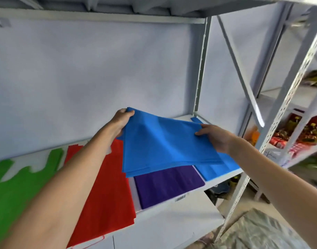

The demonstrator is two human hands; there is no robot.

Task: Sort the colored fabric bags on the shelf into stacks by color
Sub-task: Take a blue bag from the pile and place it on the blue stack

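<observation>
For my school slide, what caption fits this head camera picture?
Both hands, left hand and right hand, hold blue bags above green, red and purple stacks.

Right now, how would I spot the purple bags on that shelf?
Start at the white metal shelf at chest height. Its bags run green, red, purple, blue from left to right. The flat purple fabric stack lies partly under the blue bags held in both hands, and is the darkest colour there.

Both hands, left (121, 121) and right (214, 138), grip blue bags (163, 146) above the shelf (172, 212), over purple (167, 186) and red bags (107, 186).
</observation>
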